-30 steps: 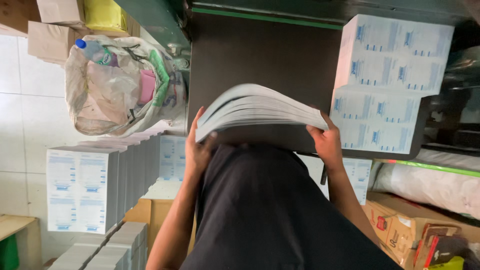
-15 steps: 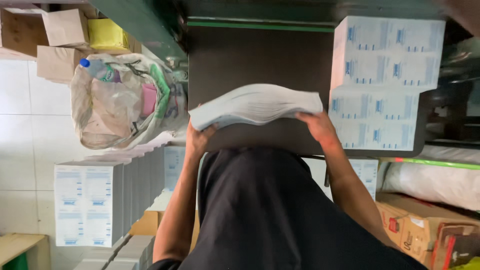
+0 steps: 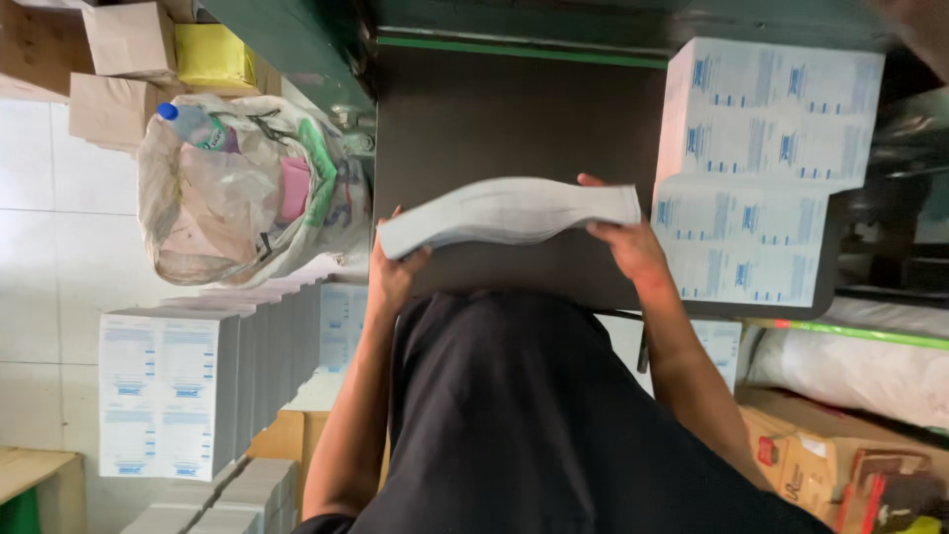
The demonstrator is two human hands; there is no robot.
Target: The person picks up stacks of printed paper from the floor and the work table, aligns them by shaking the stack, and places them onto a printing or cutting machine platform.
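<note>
Dark and flat, the worktop (image 3: 494,119) fills the middle of your view, with a green edge along its far side. On its right part lie flat sheets of pale printed carton blanks (image 3: 766,158), white with blue marks, one lot overlapping the other. To your left, rows of the same white and blue cartons (image 3: 168,391) stand packed side by side, and beyond them a clear plastic bag (image 3: 242,193) sits stuffed with scraps, a bottle with a blue cap (image 3: 188,124) poking out of its top. Brown cardboard boxes (image 3: 124,44) and a yellow one (image 3: 213,54) rest behind the bag.

Your black shirt (image 3: 524,415) covers the lower middle. Just above it, over the near part of the worktop, you hold a thick stack of flat paper sheets (image 3: 509,213), sagging a little at its ends. Your left hand (image 3: 395,272) grips its left end from below, and your right hand (image 3: 628,242) clasps its right end, thumb over the top edge.
</note>
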